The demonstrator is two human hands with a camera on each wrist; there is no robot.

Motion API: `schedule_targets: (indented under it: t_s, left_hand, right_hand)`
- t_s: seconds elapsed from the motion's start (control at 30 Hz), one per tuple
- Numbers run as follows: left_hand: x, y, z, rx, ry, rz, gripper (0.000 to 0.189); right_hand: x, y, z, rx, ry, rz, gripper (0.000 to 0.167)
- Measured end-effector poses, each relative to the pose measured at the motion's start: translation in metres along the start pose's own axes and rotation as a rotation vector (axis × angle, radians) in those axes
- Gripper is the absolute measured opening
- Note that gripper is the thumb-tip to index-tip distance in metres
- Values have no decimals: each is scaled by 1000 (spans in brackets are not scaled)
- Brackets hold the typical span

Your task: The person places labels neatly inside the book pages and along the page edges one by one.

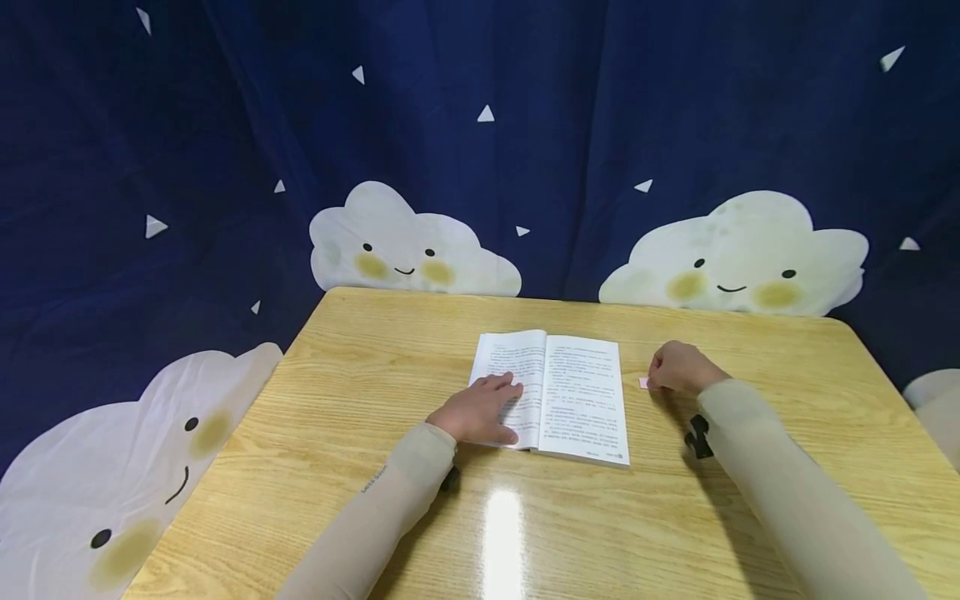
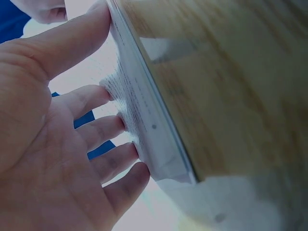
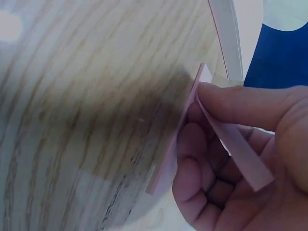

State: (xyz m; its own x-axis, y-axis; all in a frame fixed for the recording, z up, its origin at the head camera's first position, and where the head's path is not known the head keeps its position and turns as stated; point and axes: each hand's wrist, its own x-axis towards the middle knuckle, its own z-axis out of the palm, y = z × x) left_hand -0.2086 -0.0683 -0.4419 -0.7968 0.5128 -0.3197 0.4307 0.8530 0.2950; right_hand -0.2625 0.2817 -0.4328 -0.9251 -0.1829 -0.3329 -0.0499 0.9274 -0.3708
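Head view: an open book [image 1: 581, 400] lies on the wooden table [image 1: 600, 533], a dark blue cloth [image 1: 555, 167] with clouds behind it
Left hand: the left hand [image 1: 482, 410] rests on the left page, fingers relaxed and spread apart, gripping nothing; the left wrist view shows fingertips against the paper
Right hand: the right hand [image 1: 678, 367] is just beside the right page, thumb and forefinger together, clamped on a pink strip [image 3: 245, 161]
Pink pad: the slim pink pad [image 3: 161, 166] is by the right fingers, low over or on the table; I cannot tell whether it touches the wood
Strip and pad: the two meet near the thumb tip and splay apart below it; whether they are joined there is hidden
Peeling: the step in hand looks like parting the strip from the pad; best done slowly and at a low angle, since a sharp pull could curl or crease thin paper
Steadying: a curled finger pressed on the pad would likely stop it sliding or lifting along
Page: light, flat pressure from the left hand should hold the leaves without wrinkling them
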Motion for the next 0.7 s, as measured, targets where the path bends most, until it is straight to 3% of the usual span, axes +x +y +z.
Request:
schedule_targets:
  t_s: [0.37,0.7]
  left_hand:
    - [2,0,2,-3,-6,2,80]
    - [1,-1,0,-17,2,7,80]
  right_hand:
    - [0,-2,-4,25,-61,30,12]
    - [-3,-2,-1,61,-32,50,14]
